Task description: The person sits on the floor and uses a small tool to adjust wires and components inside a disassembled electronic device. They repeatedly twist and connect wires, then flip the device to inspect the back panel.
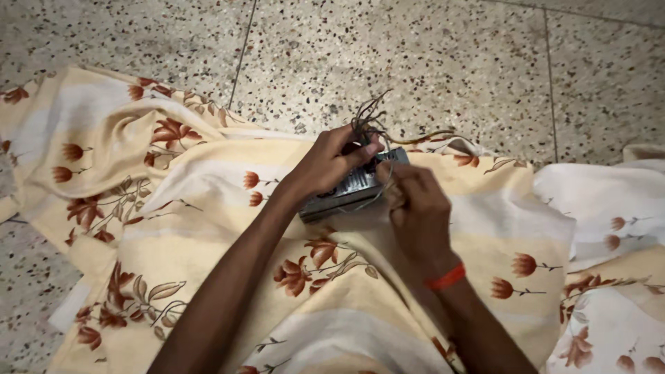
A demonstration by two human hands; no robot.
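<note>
The left hand (325, 166) gripped a stiff metal box (350, 190); the right hand (415, 208) pinched its thin, floppy wires (374, 121), seemingly fragile, over the flowered cloth (208, 228).

It looks like a home: a speckled terrazzo floor (443, 62) with a cream bedsheet (208, 228) printed with red flowers spread over it.
</note>
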